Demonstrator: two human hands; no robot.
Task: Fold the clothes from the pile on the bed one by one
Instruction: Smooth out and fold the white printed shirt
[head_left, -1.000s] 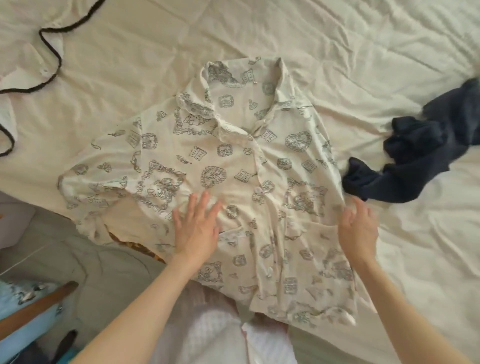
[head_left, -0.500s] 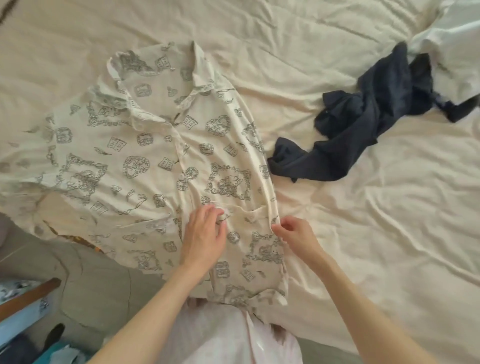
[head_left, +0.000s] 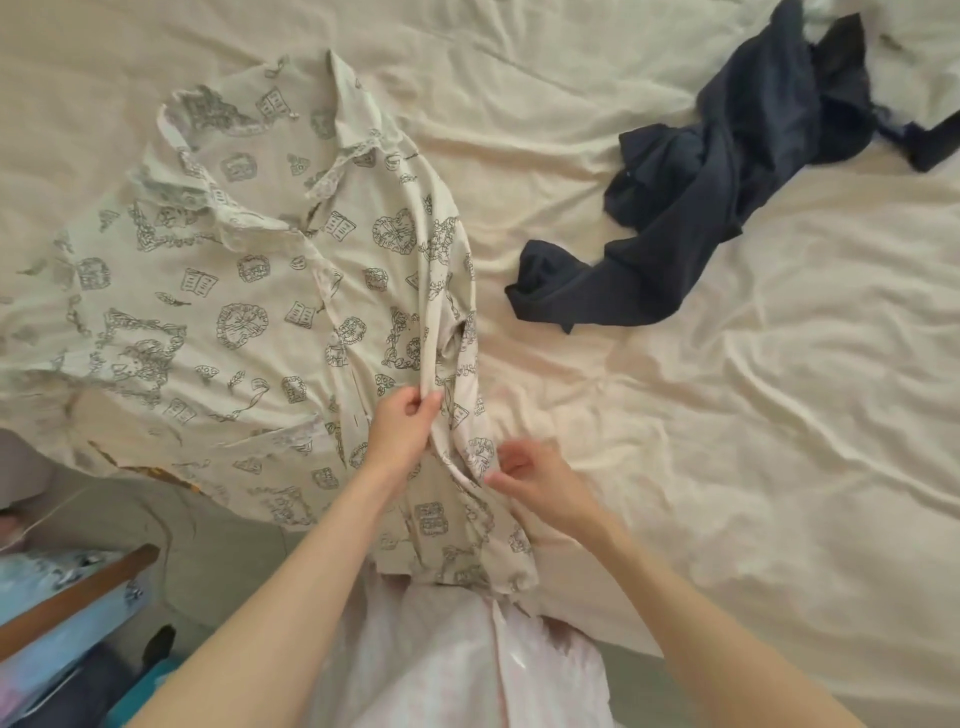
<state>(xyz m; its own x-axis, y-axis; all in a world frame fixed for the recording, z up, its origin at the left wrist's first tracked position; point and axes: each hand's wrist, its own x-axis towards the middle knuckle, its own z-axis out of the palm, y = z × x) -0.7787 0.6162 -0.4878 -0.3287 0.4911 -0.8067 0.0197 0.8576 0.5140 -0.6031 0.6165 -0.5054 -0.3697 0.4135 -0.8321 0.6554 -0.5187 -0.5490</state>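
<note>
A cream collared shirt (head_left: 244, 291) with grey printed motifs lies front up on the bed, its collar at the far end and its hem hanging over the near edge. My left hand (head_left: 402, 426) pinches a raised fold of the shirt's right side, lifted into a ridge. My right hand (head_left: 535, 480) pinches the shirt's right edge lower down, close to the hem. A crumpled dark navy garment (head_left: 717, 202) lies on the sheet to the right, apart from the shirt.
The bed sheet (head_left: 753, 441) is cream and wrinkled. At the lower left, beside the bed, stand a wooden bar (head_left: 78, 592) and blue patterned items. A white garment corner (head_left: 930, 62) shows at the top right.
The shirt's right side has been gathered and lifted toward the middle. My left hand went from lying flat on the fabric to pinching a fold. My right hand now pinches the edge lower down.
</note>
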